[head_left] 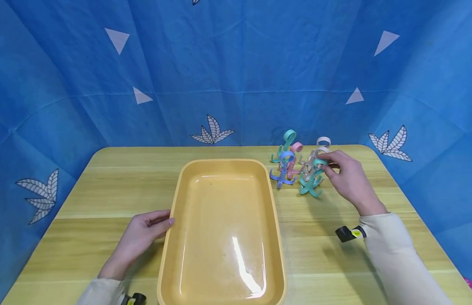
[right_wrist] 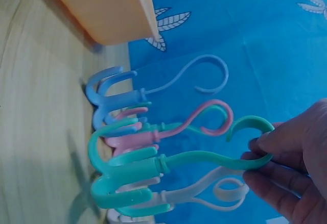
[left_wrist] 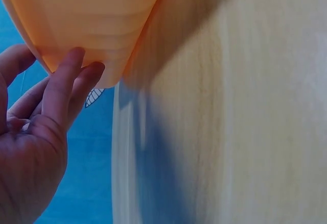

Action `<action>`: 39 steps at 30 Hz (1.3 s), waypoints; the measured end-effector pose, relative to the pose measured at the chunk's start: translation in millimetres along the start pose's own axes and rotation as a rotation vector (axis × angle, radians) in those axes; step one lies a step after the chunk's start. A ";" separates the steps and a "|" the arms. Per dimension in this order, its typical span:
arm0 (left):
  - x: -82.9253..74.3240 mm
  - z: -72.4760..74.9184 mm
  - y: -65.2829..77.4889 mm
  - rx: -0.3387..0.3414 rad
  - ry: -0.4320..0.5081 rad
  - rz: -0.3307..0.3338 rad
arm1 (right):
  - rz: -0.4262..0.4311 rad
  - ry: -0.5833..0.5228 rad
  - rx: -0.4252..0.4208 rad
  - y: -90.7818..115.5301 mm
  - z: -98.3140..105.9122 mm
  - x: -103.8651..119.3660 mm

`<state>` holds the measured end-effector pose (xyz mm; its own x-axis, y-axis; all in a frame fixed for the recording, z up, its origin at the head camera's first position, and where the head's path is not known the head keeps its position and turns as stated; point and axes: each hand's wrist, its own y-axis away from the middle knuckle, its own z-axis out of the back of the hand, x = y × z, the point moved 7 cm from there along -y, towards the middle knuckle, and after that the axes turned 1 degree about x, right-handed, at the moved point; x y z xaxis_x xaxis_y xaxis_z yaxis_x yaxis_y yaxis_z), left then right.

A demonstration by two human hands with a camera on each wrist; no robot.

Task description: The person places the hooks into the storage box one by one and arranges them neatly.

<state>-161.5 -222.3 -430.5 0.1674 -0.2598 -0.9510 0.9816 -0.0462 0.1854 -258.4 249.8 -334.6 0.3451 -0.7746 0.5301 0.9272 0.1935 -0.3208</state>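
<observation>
Beside tray (head_left: 220, 212), R hand (head_left: 346, 180) pinches green hook (right_wrist: 135, 171) w/ fingers (right_wrist: 276, 185), other hooks (right_wrist: 121, 100) alongside, none inside yet; L hand (head_left: 137, 235) grips rim (head_left: 228, 161).

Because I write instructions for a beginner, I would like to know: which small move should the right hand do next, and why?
Probably the right hand should lift the front green hook straight up: it pinches this hook near the top, and white hooks close behind could snag during a sideways pull. The left hand holds the yellow tray.
</observation>
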 end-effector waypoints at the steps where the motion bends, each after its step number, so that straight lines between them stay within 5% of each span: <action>1: 0.1 -0.2 0.0 0.001 0.001 -0.001 | 0.010 0.002 -0.006 0.3 1.9 2.2; 21: -0.8 -0.6 1.3 -0.004 0.008 0.005 | 0.132 -0.016 -0.032 2.7 38.8 76.6; 31: 3.7 0.3 2.5 -0.013 0.005 0.012 | 0.288 -0.068 0.059 -16.1 26.3 119.2; 39: 3.5 0.5 3.1 -0.014 -0.001 0.009 | 0.322 -0.141 0.153 -29.2 9.5 141.8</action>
<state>-157.9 -223.8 -433.1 0.1759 -0.2612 -0.9491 0.9813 -0.0304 0.1902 -235.2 140.0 -242.6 0.6287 -0.5711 0.5278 0.7756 0.5091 -0.3731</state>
